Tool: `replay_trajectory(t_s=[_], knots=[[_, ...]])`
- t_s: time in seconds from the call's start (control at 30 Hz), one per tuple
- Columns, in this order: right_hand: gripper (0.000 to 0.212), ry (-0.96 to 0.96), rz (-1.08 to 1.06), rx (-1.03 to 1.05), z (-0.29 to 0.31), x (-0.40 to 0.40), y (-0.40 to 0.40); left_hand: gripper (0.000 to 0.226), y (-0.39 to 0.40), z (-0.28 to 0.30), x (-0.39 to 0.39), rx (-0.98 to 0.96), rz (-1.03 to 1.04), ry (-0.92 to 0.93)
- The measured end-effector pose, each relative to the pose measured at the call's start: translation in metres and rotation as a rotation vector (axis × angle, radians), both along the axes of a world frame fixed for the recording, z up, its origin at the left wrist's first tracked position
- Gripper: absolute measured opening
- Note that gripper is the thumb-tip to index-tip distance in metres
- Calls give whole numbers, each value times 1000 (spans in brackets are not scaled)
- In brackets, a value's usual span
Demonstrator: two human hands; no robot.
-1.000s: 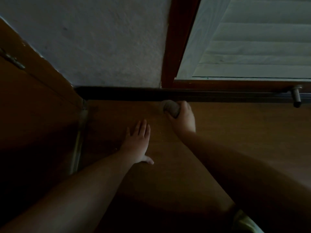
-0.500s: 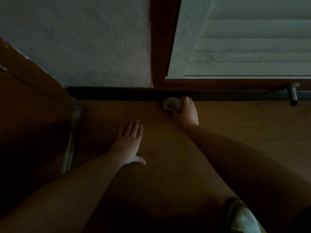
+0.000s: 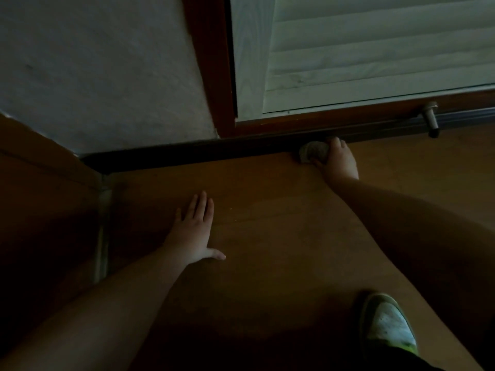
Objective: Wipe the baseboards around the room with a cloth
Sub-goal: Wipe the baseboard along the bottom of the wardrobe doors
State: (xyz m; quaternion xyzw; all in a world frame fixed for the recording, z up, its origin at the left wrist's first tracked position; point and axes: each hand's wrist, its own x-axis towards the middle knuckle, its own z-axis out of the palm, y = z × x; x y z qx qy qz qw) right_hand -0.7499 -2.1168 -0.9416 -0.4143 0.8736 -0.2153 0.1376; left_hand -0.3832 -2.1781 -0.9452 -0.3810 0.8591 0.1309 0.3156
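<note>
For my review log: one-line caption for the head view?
Right hand presses a cloth against the dark baseboard; left hand rests flat on the floor.

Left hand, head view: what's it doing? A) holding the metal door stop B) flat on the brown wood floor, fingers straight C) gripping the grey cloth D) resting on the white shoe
B: the left hand lies palm-down on the brown wood floor with straight fingers and holds nothing, while the right hand holds the bunched grey cloth against the dark baseboard.
</note>
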Motion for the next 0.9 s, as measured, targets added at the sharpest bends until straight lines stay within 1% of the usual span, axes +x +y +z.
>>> replay_trajectory(t_s=[0.13,0.23,0.3,0.33,0.4,0.53,0.6,0.73,0.9], knots=[[56,-35,-97,-26,-1,10,-1,146,2,1,0,-10,8,1],[54,-99,-289,-60,-1,13,6,145,1,1,0,-2,10,11],[54,-128,-356,-84,1,14,12,146,1,1,1,5,11,14],[54,-126,-330,-94,3,17,14,146,1,1,0,10,10,14],[54,-139,-202,-123,9,32,14,145,2,2,0,19,8,7],[54,-216,14,-173,20,86,-3,144,2,5,-1,32,-2,0],[51,-245,39,-179,20,116,-17,143,2,7,-1,27,-1,9],[48,-275,-3,-215,20,160,-42,144,3,8,0,25,16,36],[50,-246,101,-225,16,181,-63,143,4,3,2,-6,27,63]])
